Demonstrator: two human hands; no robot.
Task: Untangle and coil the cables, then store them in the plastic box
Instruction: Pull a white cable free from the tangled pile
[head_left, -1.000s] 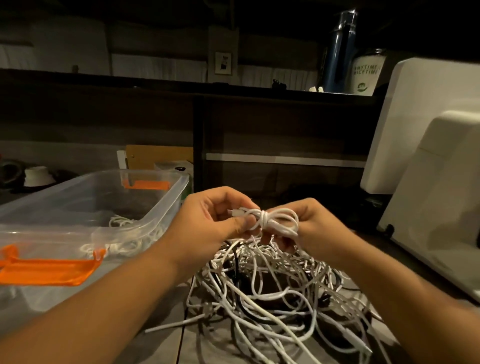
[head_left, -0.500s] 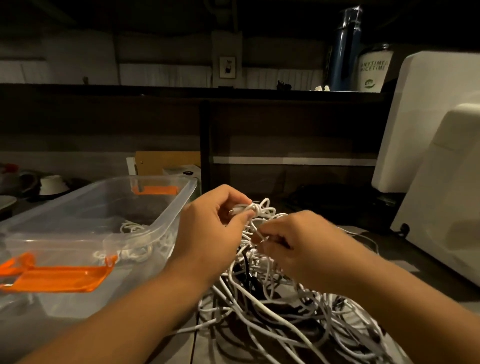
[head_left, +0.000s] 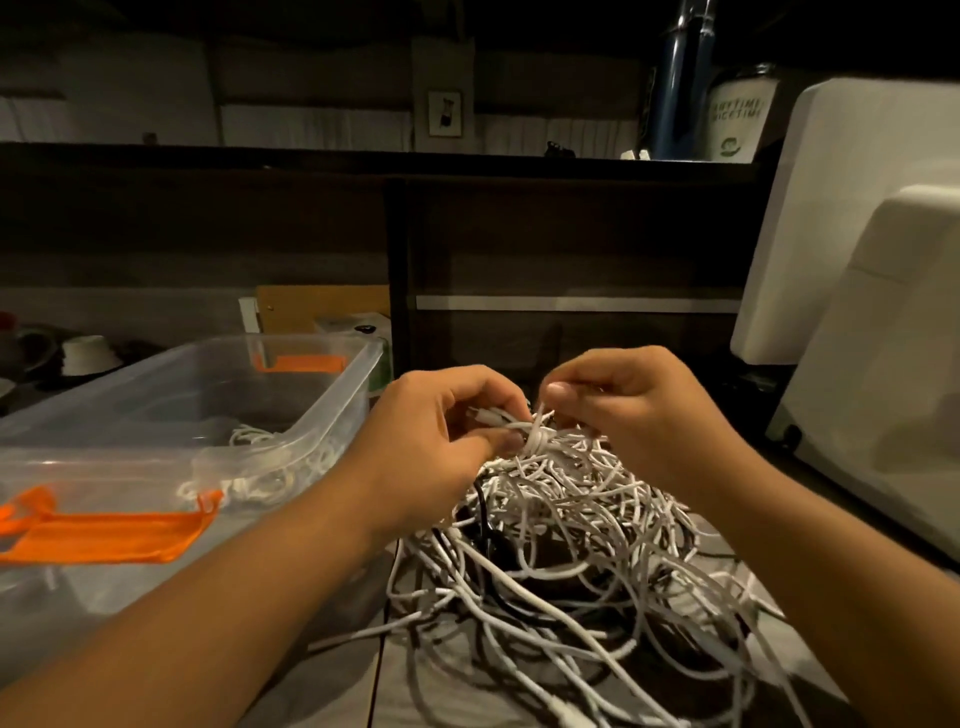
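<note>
The step in hand looks like freeing and winding one cable off the top of the heap. To do it well, the loose runs trailing at the bottom of the frame should lie slack, so that nothing drags as the winding goes on. The tangle of cables (head_left: 571, 551) sits at lower centre on the table (head_left: 332, 670), and a hard pull would likely tighten its loops, so short lifts and feeding through suit it better.

Just above the heap, at the frame's centre, the left hand (head_left: 431, 441) has its fingers curled round a white cable bundle (head_left: 532, 434), with the thumb pressed on the wrapped waist and a plug end poking out under the fingers. The right hand (head_left: 641, 410), just beside it, pinches strands between thumb and fingertips at the bundle's right side (whether these all belong to the same cable cannot be told). The left grip should probably stay firm on the waist while the right leads the tail round.

The cables are thin, white and springy-looking, crossing in many open loops, with a black cable (head_left: 483, 519) threaded under them at the left of the heap.

To the left, the clear plastic box (head_left: 337, 410) stands with an orange latch (head_left: 104, 535) on its near end. Coiled white cables (head_left: 270, 467) lie inside.
</note>
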